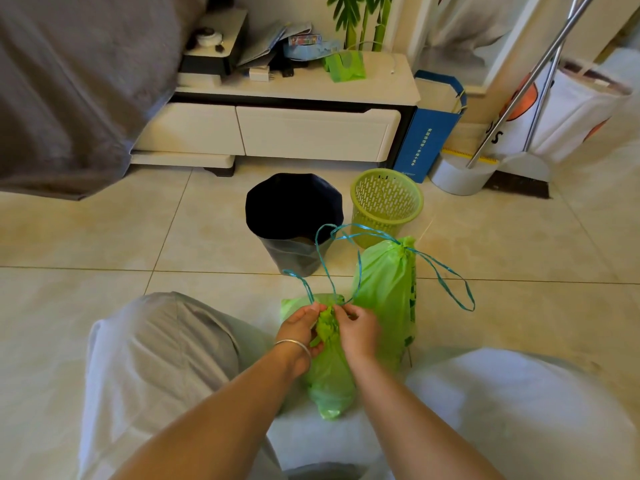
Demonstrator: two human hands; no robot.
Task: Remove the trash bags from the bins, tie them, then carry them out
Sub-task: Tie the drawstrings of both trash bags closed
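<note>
Between my knees lies a small green trash bag (330,382) with its neck bunched together. My left hand (299,329) pinches that neck and one teal drawstring (327,268) on its left side. My right hand (356,332) pinches the string on the neck's right side. Just beyond stands a taller green trash bag (386,292), its top cinched, its teal loops hanging free. A bin lined with a dark bag (294,220) stands on the floor behind, and a bare green mesh bin (386,202) sits to its right.
A white low cabinet (277,129) runs along the back, with a grey-covered bed (69,81) at the left. To the right are a blue paper bag (427,133), a white dustpan and broom (485,168), and a white tote (571,112). The floor is beige tile.
</note>
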